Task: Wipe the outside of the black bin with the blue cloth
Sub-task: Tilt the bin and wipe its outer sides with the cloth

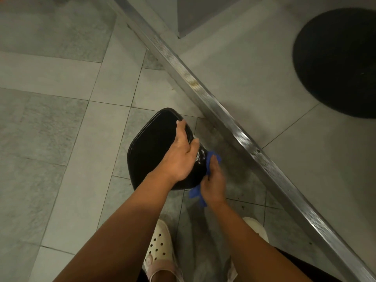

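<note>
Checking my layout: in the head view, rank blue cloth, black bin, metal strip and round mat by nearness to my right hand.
1. blue cloth, in the right hand
2. black bin, just left
3. metal strip, right
4. round mat, far upper right

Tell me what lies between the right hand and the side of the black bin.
The blue cloth: the right hand holds it against the side of the black bin, as the head view shows.
</note>
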Demonstrator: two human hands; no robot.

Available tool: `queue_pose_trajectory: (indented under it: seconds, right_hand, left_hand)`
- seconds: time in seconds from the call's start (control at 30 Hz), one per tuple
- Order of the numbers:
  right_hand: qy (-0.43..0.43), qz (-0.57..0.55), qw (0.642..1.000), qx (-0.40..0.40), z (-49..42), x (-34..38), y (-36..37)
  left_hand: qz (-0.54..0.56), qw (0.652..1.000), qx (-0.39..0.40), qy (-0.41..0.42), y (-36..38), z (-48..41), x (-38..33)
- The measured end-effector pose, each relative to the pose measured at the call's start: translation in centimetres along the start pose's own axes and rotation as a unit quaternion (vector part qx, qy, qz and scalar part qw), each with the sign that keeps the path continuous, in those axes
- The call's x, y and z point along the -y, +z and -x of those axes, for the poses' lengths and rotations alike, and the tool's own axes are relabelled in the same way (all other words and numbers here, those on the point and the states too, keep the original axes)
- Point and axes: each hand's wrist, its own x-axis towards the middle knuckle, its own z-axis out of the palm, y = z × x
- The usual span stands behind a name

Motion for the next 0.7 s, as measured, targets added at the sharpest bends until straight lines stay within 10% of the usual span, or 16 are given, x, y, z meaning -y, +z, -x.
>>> queue_pose_trajectory:
  seconds: [0.7]
  right_hand:
    - [-0.075,0.062,0.994,0.042,-1.8,2.4,0.3]
  left_hand:
    - [-0.147,0.981,-0.127,0.02,-2.8,-0.2,0.9]
